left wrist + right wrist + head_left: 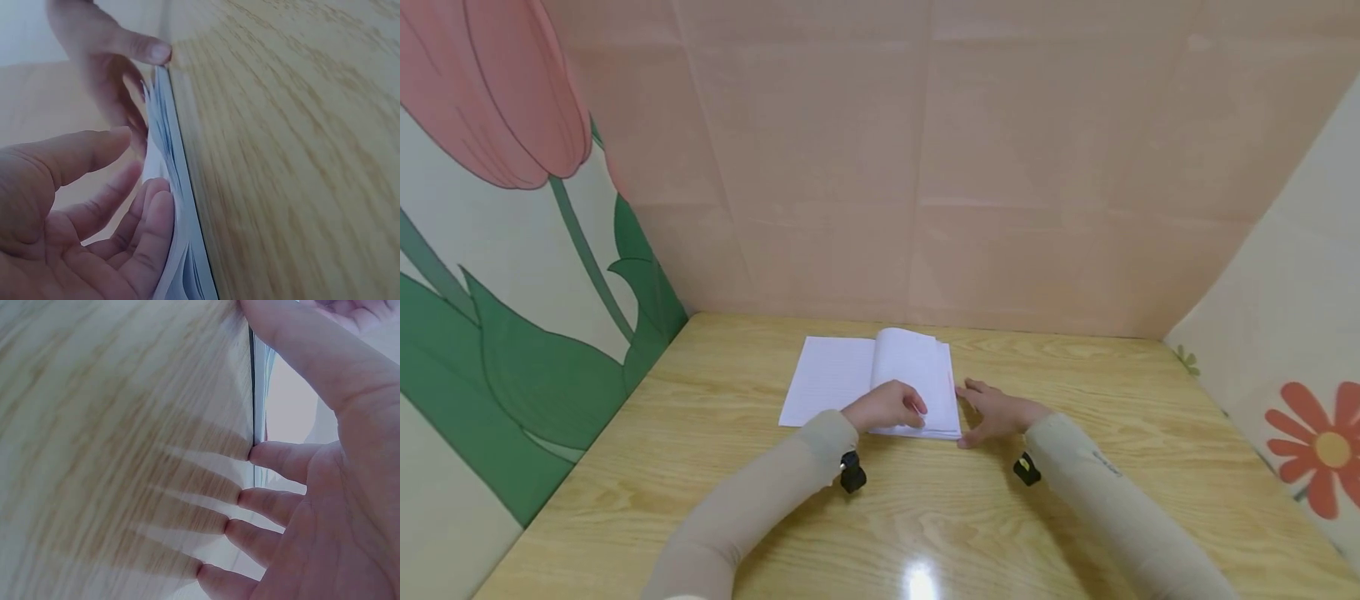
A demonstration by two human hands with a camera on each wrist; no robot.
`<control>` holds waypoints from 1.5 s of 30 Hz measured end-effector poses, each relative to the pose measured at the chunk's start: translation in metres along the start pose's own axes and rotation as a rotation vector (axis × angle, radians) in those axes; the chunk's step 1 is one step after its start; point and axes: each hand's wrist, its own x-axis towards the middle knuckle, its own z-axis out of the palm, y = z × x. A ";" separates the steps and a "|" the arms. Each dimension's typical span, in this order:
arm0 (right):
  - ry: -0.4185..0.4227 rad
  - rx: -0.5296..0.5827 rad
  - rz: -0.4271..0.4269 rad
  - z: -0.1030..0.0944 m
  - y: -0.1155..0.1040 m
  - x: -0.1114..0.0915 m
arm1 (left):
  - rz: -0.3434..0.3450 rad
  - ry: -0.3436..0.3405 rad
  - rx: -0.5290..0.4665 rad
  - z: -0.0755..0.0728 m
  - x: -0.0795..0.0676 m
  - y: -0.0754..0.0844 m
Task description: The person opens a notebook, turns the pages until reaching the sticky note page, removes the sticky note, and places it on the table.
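An open notebook (831, 375) with ruled white pages lies on the wooden table. Its right-hand page (904, 358) bulges upward near the spine. Over the lower part of that page is my left hand (887, 406), fingers loosely bent and thumb apart from them. The left wrist view has its fingertips against the pages (181, 219) at the near edge, where several sheets fan slightly apart. My right hand (996, 412) is spread at the notebook's right side. Its thumb is by the near right corner, and the fingertips (265, 453) touch down along the side edge.
Wood-grain table (685, 467) surrounds the notebook. A plain pinkish backdrop (1000, 167) rises behind the far edge. Flower-printed panels stand at the left (587, 333) and right (1285, 333). Each wrist wears a small black device (852, 473).
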 end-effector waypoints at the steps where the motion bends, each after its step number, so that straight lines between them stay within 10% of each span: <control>1: 0.001 -0.003 0.001 0.000 0.000 0.000 | 0.001 0.000 0.019 0.001 0.000 0.001; 16: 0.002 0.012 0.004 0.001 0.002 -0.001 | 0.050 0.016 0.212 0.006 0.002 0.009; 45: -0.007 0.005 0.016 0.001 0.000 0.000 | -0.008 0.022 0.220 0.003 0.003 0.011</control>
